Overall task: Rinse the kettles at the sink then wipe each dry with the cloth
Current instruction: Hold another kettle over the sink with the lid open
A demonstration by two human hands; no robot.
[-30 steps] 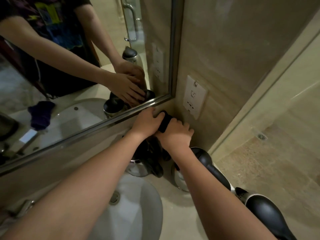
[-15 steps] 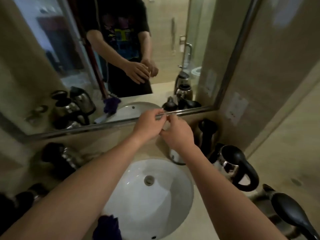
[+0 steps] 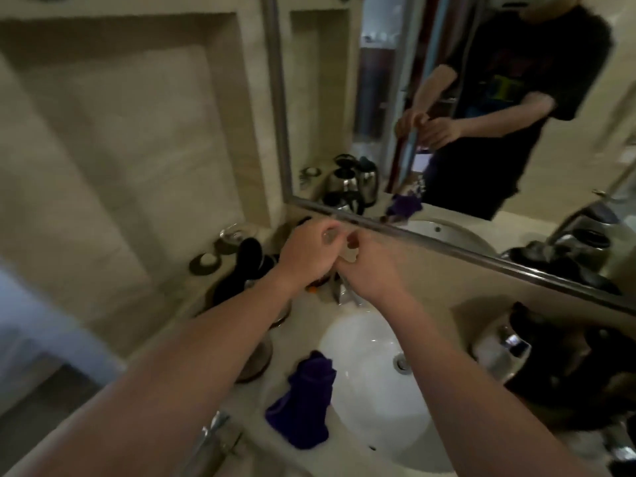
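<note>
My left hand [image 3: 309, 251] and my right hand [image 3: 370, 270] meet fingertip to fingertip above the tap [image 3: 344, 292], behind the white sink [image 3: 375, 401]. Both are blurred, with fingers curled inward, and I see nothing held in either. A purple cloth [image 3: 303, 407] is draped over the sink's near left rim. Dark-handled steel kettles [image 3: 249, 270] stand on the counter left of the basin, partly behind my left forearm. More kettles [image 3: 506, 349] sit to the right of the basin.
A mirror [image 3: 447, 98] with a metal frame runs along the back wall and reflects the kettles, the cloth and a person in a dark shirt. Small round dishes [image 3: 206, 261] sit in the back left corner. A recessed niche fills the left wall.
My hands let go of the kettle in the right corner and came together. My view has swung left, from the right corner across the sink to the left side of the counter.
</note>
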